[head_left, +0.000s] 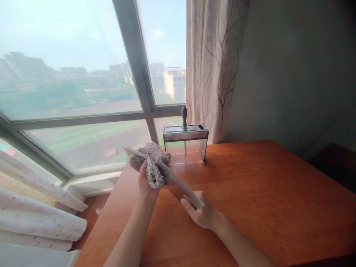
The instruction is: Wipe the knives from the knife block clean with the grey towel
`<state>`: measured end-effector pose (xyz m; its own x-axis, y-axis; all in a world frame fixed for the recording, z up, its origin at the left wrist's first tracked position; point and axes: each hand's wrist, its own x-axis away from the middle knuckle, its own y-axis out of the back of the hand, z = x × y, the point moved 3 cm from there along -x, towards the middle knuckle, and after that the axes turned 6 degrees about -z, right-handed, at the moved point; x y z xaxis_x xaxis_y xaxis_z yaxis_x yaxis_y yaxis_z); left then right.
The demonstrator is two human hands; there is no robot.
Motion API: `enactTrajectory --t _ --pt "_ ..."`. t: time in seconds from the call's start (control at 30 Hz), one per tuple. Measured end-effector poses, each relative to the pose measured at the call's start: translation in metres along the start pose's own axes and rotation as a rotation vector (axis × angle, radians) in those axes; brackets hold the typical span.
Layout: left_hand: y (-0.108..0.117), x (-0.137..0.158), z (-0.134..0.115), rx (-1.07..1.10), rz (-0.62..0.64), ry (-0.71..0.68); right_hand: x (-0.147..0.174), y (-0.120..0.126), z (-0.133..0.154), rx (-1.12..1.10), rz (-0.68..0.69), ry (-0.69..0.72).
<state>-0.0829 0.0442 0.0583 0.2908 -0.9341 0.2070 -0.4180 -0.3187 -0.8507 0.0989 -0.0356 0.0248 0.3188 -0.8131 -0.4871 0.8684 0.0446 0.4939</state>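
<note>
Clasped in your left hand [147, 181], a fluffy grey cloth [152, 151], gripped in your right hand [204, 214], the near end of a flat piece [182, 186]

The fluffy, gray-brown cloth [153, 150] is bunched against the far end of the panel [182, 185], one loop hanging down. The panel, flat and gray, slants toward the near right above the counter [256, 193].

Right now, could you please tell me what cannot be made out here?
In the head view:
Long flat object: far end hidden by the grey cloth.
Left hand: most fingers hidden behind the cloth.
Curtain at left: cut off by the left edge.
Distant buildings: too small and hazy for detail.
</note>
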Motion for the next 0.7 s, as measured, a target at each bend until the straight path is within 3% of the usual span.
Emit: enactTrajectory --t 0.13,0.27,0.37,0.53,0.7 --pt "-0.006 0.003 -0.005 -0.073 -0.024 -0.005 0.000 -0.007 0.013 0.288 0.064 0.256" --pt "-0.009 0.002 -0.003 -0.121 -0.073 0.008 0.000 -0.005 0.015 0.318 0.043 0.278" --pt "-0.006 -0.003 0.001 -0.121 -0.101 -0.009 0.001 -0.003 0.007 0.133 0.033 0.146" --pt "-0.001 -0.008 0.003 -0.105 -0.099 0.011 0.000 0.000 -0.007 -0.317 0.019 -0.242" --pt "0.000 -0.009 0.000 -0.109 -0.104 0.019 -0.008 0.004 -0.006 -0.659 -0.041 -0.403"
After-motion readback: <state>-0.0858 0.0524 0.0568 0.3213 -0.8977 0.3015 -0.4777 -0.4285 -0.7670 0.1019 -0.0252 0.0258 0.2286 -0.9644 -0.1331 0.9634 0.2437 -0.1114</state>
